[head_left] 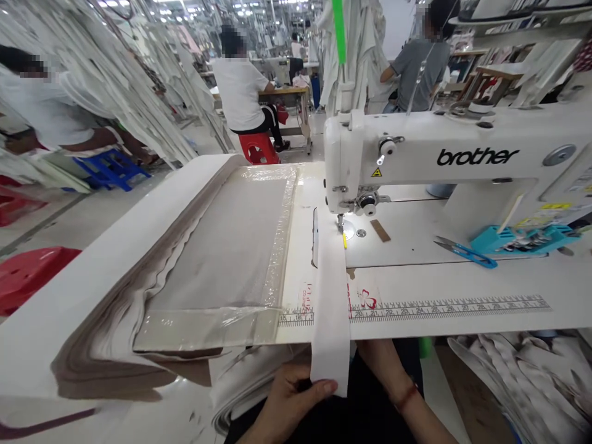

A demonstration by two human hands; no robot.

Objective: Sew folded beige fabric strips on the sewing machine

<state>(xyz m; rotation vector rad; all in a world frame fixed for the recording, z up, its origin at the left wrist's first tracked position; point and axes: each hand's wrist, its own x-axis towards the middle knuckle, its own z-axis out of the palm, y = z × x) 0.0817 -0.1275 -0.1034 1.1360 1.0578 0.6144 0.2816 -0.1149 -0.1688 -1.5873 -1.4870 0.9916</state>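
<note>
A long pale fabric strip [330, 296] runs from beneath the presser foot [341, 224] of the white sewing machine [411, 145] toward me and hangs over the table's front edge. My left hand [296, 398] is closed on its lower end, thumb on top and fingers behind. Below the edge, my right hand [379, 361] reaches under the table to the right of the strip; its fingers are hidden by the tabletop. A red band circles that wrist.
Blue thread snips [467, 251] lie beside a turquoise tray [522, 239] of small metal parts. A printed ruler [444, 308] runs along the table's front. Stacked fabric [115, 320] lies at left, cut pieces [536, 382] at lower right. Several people sit at work beyond.
</note>
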